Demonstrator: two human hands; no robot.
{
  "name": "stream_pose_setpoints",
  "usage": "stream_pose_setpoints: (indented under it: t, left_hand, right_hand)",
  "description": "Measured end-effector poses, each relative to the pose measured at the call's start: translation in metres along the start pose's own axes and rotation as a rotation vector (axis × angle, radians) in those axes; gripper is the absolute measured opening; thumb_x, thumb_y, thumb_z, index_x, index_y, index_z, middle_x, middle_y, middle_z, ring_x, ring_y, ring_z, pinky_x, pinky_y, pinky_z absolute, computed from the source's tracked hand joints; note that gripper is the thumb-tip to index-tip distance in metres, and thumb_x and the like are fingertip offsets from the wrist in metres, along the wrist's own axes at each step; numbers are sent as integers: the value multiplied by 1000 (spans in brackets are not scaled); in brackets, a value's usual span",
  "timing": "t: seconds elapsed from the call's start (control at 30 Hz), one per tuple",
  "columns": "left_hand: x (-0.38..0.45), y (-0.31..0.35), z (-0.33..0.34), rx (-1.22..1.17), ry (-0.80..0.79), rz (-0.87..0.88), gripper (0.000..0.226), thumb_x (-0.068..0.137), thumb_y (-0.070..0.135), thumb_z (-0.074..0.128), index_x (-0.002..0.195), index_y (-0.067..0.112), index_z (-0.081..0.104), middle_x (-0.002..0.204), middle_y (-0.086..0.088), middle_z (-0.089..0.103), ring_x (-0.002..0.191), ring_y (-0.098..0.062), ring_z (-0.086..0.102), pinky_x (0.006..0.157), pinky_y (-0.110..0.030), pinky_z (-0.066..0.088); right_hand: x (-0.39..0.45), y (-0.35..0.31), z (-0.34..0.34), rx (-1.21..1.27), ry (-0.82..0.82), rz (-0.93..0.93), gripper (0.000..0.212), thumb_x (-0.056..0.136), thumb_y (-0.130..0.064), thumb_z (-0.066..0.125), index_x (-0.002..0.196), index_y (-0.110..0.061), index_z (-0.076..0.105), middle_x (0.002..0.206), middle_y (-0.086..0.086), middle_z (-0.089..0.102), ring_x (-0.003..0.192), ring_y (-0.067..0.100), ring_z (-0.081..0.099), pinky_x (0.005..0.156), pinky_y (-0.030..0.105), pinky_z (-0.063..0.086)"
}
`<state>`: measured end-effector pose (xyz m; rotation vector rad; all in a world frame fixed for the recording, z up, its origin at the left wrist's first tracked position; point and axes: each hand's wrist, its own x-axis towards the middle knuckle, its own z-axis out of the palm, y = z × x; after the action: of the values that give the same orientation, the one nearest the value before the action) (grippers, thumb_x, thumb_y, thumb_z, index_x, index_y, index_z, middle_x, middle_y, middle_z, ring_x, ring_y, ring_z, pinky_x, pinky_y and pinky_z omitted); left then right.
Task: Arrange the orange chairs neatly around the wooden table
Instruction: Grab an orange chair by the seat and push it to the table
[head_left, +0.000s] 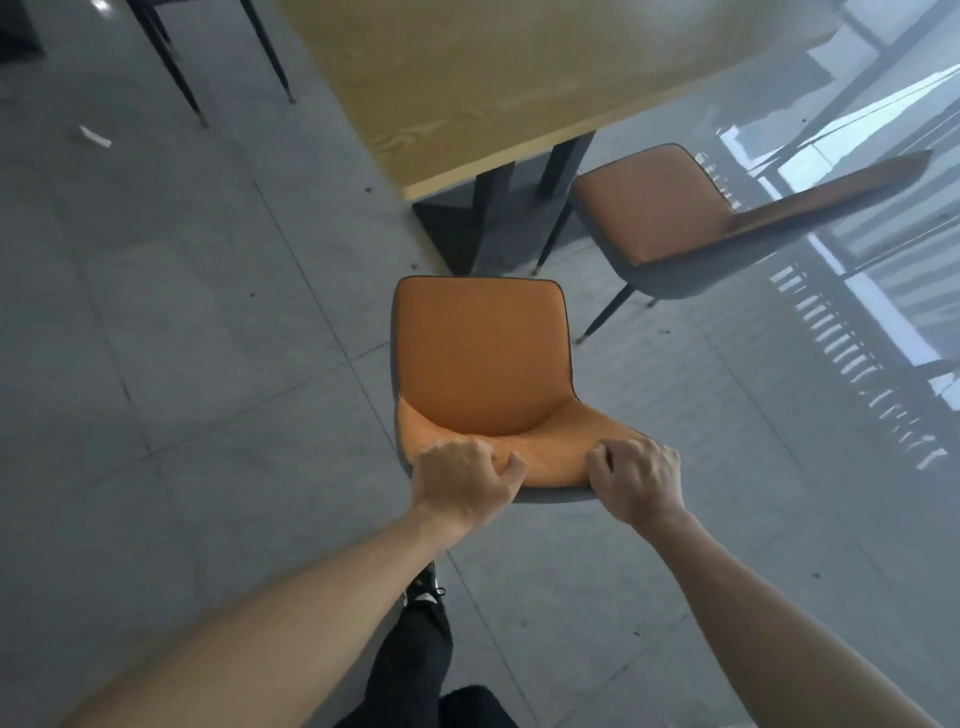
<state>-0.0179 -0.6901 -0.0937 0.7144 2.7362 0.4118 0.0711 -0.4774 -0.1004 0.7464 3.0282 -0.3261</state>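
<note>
An orange chair (480, 358) with a grey shell stands right in front of me, its seat facing the wooden table (498, 78). My left hand (465, 480) grips the top of its backrest on the left side, and my right hand (636, 480) grips the same edge on the right. The chair's front edge is close to the table's dark pedestal base (457, 228), short of the tabletop's near end. A second orange chair (675, 208) stands at the table's right side, its seat partly tucked toward the base.
Thin black legs of another piece of furniture (171, 67) stand on the grey tiled floor at upper left, with a small white scrap (96, 136) near them. My dark trouser leg and shoe (423, 613) are below the chair. Bright window reflections cover the floor on the right.
</note>
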Motion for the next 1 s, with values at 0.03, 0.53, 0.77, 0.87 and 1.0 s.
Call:
stream_pose_setpoints:
  t: [0.03, 0.53, 0.77, 0.87, 1.0]
  left_hand:
    - [9, 5, -1, -2, 1, -3, 65, 88, 61, 27, 57, 20, 67, 49, 5, 57, 50, -11, 55, 44, -25, 20]
    - [168, 101, 3, -79, 101, -296, 58, 94, 56, 38, 59, 22, 70, 54, 6, 61, 57, -15, 56, 56, -27, 38]
    - [212, 147, 16, -81, 125, -395, 59, 96, 54, 37, 55, 20, 63, 49, 6, 54, 54, -15, 54, 53, -28, 34]
    - [226, 158, 20, -88, 130, -409, 61, 94, 58, 31, 62, 22, 69, 54, 5, 60, 57, -15, 58, 56, -27, 44]
    - [234, 160, 20, -128, 104, -399, 54, 94, 55, 32, 65, 29, 69, 54, 10, 56, 56, -11, 55, 56, -27, 44]
  right_hand:
    - [11, 5, 0, -7, 6, -8, 40, 75, -34, 36, 44, -8, 37, 40, 8, 41, 41, 28, 36, 44, 28, 23]
    - [211, 86, -31, 13, -70, -254, 40, 75, -32, 47, 41, -20, 30, 46, -7, 36, 48, 19, 37, 51, 25, 20]
    - [277, 126, -45, 9, -148, -373, 38, 75, -31, 48, 41, -19, 34, 47, -9, 34, 46, 17, 37, 48, 23, 14]
    - [293, 137, -49, 20, -138, -399, 41, 75, -31, 48, 40, -21, 30, 44, -9, 29, 44, 15, 33, 48, 21, 12]
    - [307, 140, -52, -26, -184, -384, 37, 78, -34, 44, 45, -16, 45, 45, -7, 40, 46, 8, 34, 47, 24, 16]
